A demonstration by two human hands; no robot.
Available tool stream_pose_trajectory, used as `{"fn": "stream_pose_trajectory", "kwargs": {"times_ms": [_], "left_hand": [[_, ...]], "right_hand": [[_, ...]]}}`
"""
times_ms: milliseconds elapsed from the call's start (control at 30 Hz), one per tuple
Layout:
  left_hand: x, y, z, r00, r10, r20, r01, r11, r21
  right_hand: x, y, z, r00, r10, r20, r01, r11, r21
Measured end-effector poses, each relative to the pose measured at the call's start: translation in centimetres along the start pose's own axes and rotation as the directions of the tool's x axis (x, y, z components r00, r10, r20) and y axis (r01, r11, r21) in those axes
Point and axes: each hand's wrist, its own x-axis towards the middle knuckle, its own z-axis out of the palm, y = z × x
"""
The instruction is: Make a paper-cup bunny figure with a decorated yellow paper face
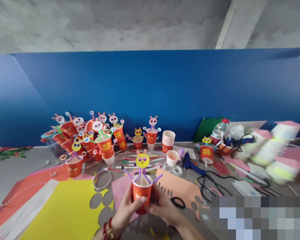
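Observation:
Between my two hands is a red paper cup (138, 190) with a white rim, held upright above the near part of the table. My left hand (126, 207), with red beads at the wrist, wraps its left side, the thumb across the front. My right hand (164, 207) curls round the right side and lower part; some of its fingers are hidden. A yellow paper animal face (142, 161) with orange ears stands above the cup on purple straws. Further purple straws (158, 178) stick out to both sides. Black-handled scissors (178, 202) lie beside my right hand.
Similar decorated cups (106, 146) crowd the back left. A stack of cups (168, 140) stands at the back. A blue glue gun (191, 164) with black cables lies to the right. Yellow paper (62, 208) and cut peach card (178, 185) cover parts of the table.

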Motion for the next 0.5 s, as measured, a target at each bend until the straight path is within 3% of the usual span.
{"fn": "stream_pose_trajectory", "kwargs": {"times_ms": [100,233,333,500], "left_hand": [[-0.01,-0.30,0.20,0.998,0.022,-0.051,-0.020,0.999,0.039],[-0.38,-0.71,0.44,0.995,0.048,-0.093,-0.041,0.996,0.073],[-0.62,-0.88,0.37,0.997,0.039,-0.060,-0.035,0.997,0.070],[-0.69,-1.03,-0.02,1.000,0.002,0.007,-0.003,0.999,0.047]], "right_hand": [[-0.26,-0.14,0.16,1.000,0.015,0.005,-0.015,1.000,-0.007],[-0.67,0.00,0.43,0.998,0.008,-0.057,-0.017,0.985,-0.173],[-0.90,0.10,0.60,0.994,-0.026,-0.108,-0.004,0.963,-0.268],[-0.86,-0.36,0.94,0.993,-0.006,-0.116,-0.022,0.971,-0.237]]}}
